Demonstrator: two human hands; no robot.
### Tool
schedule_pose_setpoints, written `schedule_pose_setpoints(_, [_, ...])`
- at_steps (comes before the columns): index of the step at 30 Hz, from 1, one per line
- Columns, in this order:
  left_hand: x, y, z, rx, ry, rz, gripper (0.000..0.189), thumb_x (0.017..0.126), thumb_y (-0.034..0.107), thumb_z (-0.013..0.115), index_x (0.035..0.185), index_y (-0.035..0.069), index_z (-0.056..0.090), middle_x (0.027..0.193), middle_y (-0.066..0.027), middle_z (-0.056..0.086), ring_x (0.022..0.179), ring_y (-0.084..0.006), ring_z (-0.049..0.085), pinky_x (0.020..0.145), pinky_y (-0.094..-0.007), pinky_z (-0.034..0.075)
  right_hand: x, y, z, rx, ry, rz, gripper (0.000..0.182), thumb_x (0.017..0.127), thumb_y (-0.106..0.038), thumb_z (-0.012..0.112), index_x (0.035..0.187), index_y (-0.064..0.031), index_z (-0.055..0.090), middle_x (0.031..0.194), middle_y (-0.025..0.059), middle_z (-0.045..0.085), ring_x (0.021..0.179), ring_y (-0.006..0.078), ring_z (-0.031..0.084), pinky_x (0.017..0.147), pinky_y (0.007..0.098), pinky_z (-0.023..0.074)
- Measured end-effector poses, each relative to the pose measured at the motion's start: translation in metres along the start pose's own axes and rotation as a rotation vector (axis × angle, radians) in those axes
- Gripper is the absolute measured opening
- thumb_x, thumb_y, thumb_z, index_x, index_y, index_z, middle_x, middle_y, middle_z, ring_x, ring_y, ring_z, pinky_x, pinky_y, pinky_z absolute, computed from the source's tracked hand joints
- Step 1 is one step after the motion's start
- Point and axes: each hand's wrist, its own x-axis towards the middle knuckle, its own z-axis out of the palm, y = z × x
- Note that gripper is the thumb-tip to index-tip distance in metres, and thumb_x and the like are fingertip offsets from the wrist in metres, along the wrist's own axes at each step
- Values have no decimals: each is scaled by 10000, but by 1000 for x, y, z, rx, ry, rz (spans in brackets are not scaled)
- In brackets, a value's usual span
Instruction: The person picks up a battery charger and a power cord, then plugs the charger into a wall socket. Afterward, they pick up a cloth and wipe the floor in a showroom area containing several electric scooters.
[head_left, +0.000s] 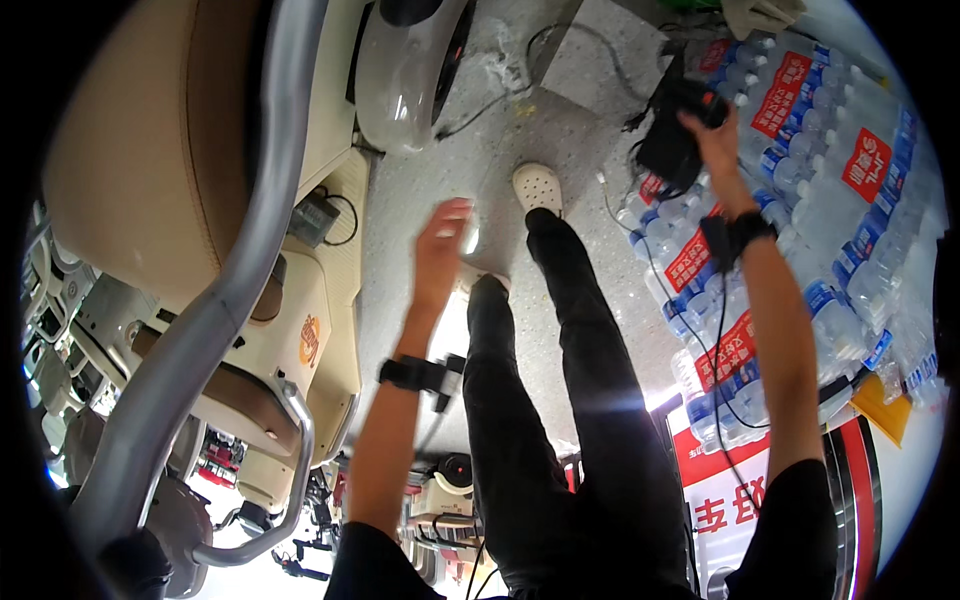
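Note:
My right hand grips a black device with an orange mark, above shrink-wrapped packs of bottled water at the right. Below that device, and overlapping it in the picture, hangs or lies a black pouch-like object; which of the two I cannot tell. My left hand is raised over the floor, holds nothing visible and is blurred. Each wrist wears a black strap with a small unit, the left one and the right one. A cable runs down from the right one.
Cream electric scooters with a silver metal rail stand at the left. A charger box sits on a scooter's footboard. A black cable crosses the grey floor near a square tile. A thin white-tipped cable lies beside the bottles.

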Motion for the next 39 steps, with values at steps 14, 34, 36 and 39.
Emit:
schedule_pose_setpoints(14, [51,-110,-241,67,639,-450,1083,725,469,827,1470,27,177,1469,-159,317,1302,-307,385,1061,-496,347,116,115,58,-348,-81,-46,916,656,-410,837,1308,31,370,1260,234,563,1150,385,570,973,421,446])
schedule_pose_setpoints(34, [-97,-43,66,-106,240,-428,799,780,182,799,1393,-32,334,1229,-190,565,1100,-261,583,920,-358,491,-229,-79,114,423,-1038,369,791,895,-481,659,1467,-55,318,1315,151,534,1251,248,492,1030,360,397])
schedule_pose_setpoints(36, [-112,-2,102,8,229,-441,924,738,216,823,1423,-43,260,1242,-223,541,1109,-321,576,949,-386,471,-233,-111,68,685,-1140,573,835,884,-467,675,1499,-81,264,1361,148,492,1280,236,463,1043,372,387])
schedule_pose_setpoints(39, [-118,26,120,53,278,-352,1007,743,222,814,1453,-32,147,1245,-252,523,1091,-348,588,926,-404,483,-244,-126,17,939,-1182,509,937,842,-420,729,1533,-101,182,1430,151,422,1339,243,404,1079,388,360])
